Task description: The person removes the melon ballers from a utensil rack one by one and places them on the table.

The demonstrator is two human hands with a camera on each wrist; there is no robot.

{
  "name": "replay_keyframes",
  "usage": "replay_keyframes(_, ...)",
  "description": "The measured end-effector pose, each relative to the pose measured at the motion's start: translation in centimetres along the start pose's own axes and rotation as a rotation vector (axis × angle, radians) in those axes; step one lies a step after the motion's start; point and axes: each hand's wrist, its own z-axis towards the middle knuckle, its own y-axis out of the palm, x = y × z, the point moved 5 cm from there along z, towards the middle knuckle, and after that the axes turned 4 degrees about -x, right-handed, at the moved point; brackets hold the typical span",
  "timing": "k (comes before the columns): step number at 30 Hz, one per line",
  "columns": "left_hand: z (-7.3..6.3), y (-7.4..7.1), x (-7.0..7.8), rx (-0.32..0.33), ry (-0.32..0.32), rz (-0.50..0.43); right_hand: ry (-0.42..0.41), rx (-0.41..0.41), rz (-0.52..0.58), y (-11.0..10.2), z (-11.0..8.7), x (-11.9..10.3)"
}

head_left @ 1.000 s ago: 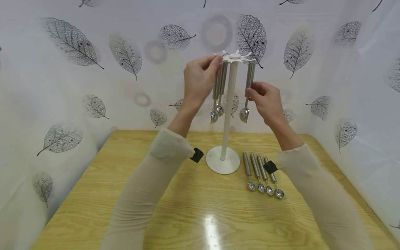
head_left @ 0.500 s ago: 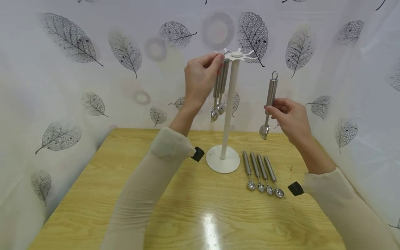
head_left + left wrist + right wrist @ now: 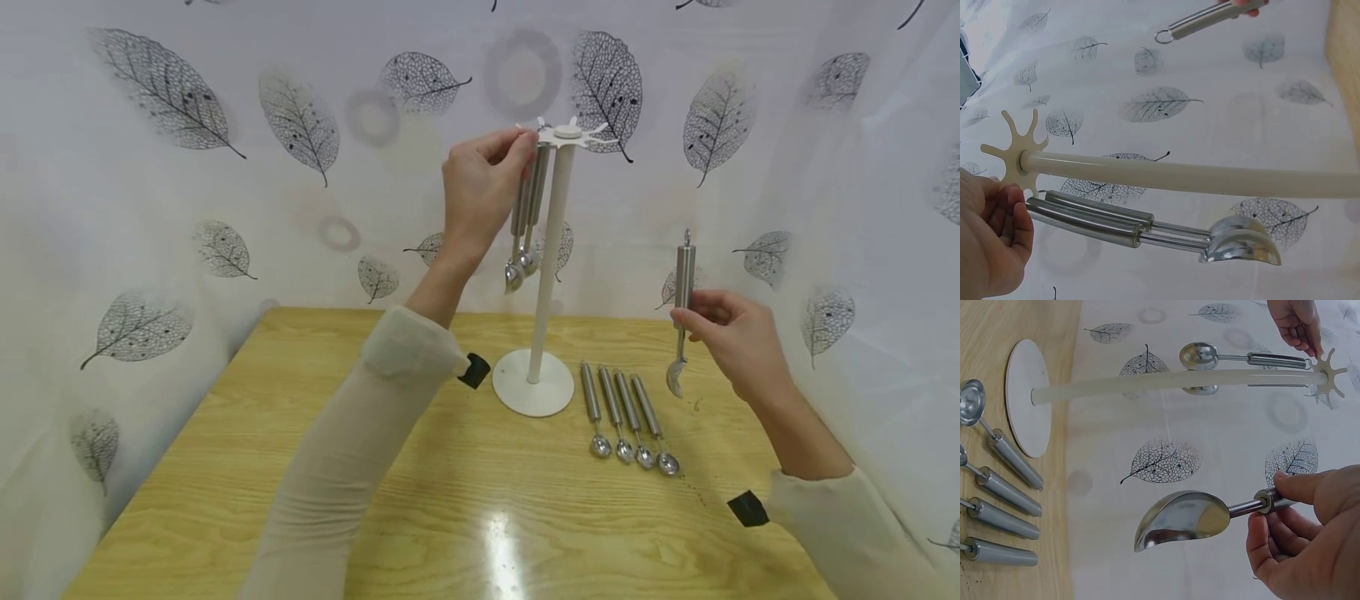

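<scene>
A white rack stands upright on a round base, with a ring of hooks on top. My left hand pinches a hook at the rack's left side, as the left wrist view also shows. Below its fingers hang two steel scoops, side by side. In my right hand, to the right of the rack, is a third steel scoop. Thumb and fingers grip the lower end of its handle; the loop points up and the pointed, shiny bowl hangs down, clear of the table.
Several steel spoons with round bowls lie in a row on the wooden table, right of the rack's base. Small brown specks dot the table near them. A leaf-patterned white cloth hangs behind.
My right hand has taken the scoop off the rack's right side and carried it right and down. My left hand keeps its place at the rack's top.
</scene>
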Motion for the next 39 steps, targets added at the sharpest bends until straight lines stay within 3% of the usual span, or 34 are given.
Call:
replay_keyframes(22, -0.2, -0.1, 0.1, 0.01, 0.017, -0.013, 0.166, -0.098, -0.145, -0.1, -3.8, 5.9)
replay_keyframes(26, -0.2, -0.1, 0.2, 0.011, 0.018, -0.013, 0.184, -0.112, -0.127, 0.4, -4.2, 6.9)
replay_keyframes(39, -0.2, 0.0, 0.0, 0.01, 0.012, -0.018, 0.357, -0.192, -0.176, 1.2, -5.1, 10.7)
